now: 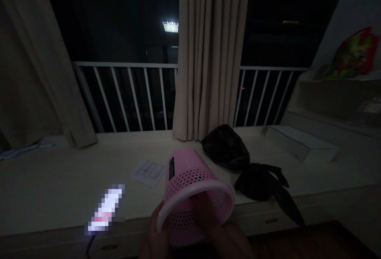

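A pink plastic wastebasket with a perforated side lies tilted, its open mouth facing me. My left hand is closed around the left part of its rim. Inside the mouth is my right hand, reaching toward the basket's inner wall. Its fingers are in deep shadow, and a small dark patch shows by the fingertips; I cannot make out whether they hold anything. Behind and right of the basket sits a black plastic bag. Closer to me, a knotted black bag hangs its ends over the ledge.
A printed paper lies left of the basket on the pale ledge. At the front left, a lit, pixelated screen has a cable. A white box stands at right. Curtains and a railing line the dark window.
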Demonstrator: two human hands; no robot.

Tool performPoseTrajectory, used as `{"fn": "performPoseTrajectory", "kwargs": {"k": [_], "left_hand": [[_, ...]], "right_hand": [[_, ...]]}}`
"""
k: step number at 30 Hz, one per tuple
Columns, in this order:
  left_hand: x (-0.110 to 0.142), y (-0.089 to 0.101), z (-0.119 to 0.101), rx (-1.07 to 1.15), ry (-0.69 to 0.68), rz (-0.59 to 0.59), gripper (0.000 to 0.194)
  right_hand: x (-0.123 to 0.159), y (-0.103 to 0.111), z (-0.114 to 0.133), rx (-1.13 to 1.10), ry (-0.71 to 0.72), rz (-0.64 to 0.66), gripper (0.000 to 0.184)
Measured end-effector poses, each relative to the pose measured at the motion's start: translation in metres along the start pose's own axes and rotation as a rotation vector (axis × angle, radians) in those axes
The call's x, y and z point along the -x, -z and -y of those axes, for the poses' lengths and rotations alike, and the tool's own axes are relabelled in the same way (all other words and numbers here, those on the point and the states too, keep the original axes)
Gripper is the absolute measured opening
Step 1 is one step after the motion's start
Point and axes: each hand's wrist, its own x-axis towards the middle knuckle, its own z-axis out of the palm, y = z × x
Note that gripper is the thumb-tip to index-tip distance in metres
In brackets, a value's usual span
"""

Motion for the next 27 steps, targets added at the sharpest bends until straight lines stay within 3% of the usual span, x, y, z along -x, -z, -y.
{"fn": "performPoseTrajectory", "kwargs": {"k": [5, 8, 14, 20, 27], "left_hand": [[-0.004, 0.003, 0.008, -0.046, -0.021, 0.021, 0.054], [-0.004, 0.002, 0.01, -0.035, 0.004, 0.012, 0.055], [-0.004, 0.001, 0.012, -0.013, 0.002, -0.031, 0.055], [-0.005, -0.002, 0.012, 0.038, -0.017, 0.009, 0.056], [-0.005, -0.001, 0.015, 0.012, -0.04, 0.05, 0.051]], "right_hand": [[0.008, -0.003, 0.012, -0.059, -0.001, 0.023, 0.077], [0.028, -0.001, 0.032, -0.025, -0.008, -0.021, 0.076], [0.069, 0.007, 0.07, -0.042, 0.078, 0.074, 0.066], [0.045, 0.008, 0.045, -0.048, 0.028, 0.146, 0.07], [0.006, 0.0, 0.013, 0.004, -0.038, -0.034, 0.074]]}}
